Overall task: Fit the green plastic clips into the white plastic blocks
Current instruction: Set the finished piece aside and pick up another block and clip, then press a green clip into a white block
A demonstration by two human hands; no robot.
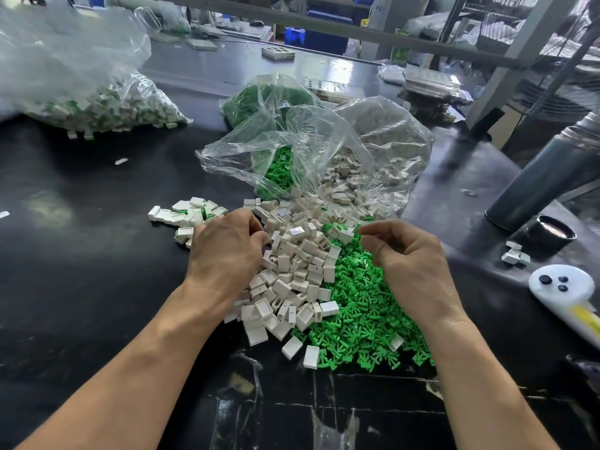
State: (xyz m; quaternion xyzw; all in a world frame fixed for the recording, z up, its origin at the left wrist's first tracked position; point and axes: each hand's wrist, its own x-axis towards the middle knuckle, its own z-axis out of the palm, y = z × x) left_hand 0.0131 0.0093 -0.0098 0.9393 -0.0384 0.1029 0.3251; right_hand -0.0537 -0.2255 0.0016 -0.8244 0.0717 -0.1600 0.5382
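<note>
While no writing reads clearly on anything, the left hand [227,248] lies palm down, fingers curled into the heap of small white plastic blocks [292,274] near the black tabletop's [81,254] front edge; what they pinch cannot be told. The right hand [412,264] hovers over the loose green plastic clips [360,316], fingers loosely curled, holding nothing visible.

Both forearms bare to the frame edge, no sleeves in view. Left hand [227,251] and right hand [409,264]: no gloves, rings, watch or wristbands. Tendons and veins stand out on the backs of the hands and along the left forearm [136,362].
</note>
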